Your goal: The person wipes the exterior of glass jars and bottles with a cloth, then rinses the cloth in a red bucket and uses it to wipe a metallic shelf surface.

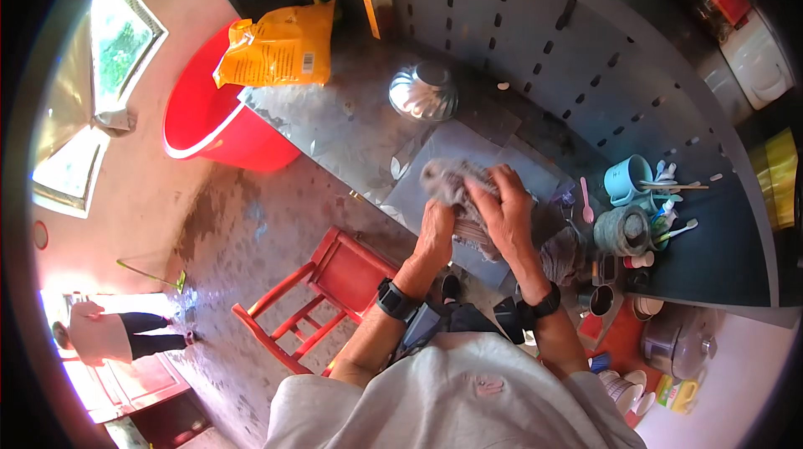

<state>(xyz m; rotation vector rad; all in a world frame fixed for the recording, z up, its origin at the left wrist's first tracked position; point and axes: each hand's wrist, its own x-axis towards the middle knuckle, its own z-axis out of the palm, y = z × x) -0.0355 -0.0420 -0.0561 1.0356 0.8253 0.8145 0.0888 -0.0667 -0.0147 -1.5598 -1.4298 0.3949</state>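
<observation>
My right hand (507,213) grips a bunched grey cloth (453,180) above the dark countertop, its fingers pressed into the folds. My left hand (437,228) holds the lower left side of the same bundle, close to the right hand. A brownish, ridged surface (473,230) shows between the two hands; whether it is part of the cloth or a separate thing I cannot tell. Under the hands lies a flat grey board or sheet (433,154). A shiny fluted metal bowl (423,92) rests upside down beyond it. Another dark crumpled cloth (563,254) lies right of my right wrist.
An orange bag (282,47) sits on the counter's left end, by a large red tub (207,116). Bottles (377,3) stand at the back. A pink fork (586,201), blue cup (627,176) and stone mortar (621,230) are right. A red chair (351,270) and a person (103,333) are left.
</observation>
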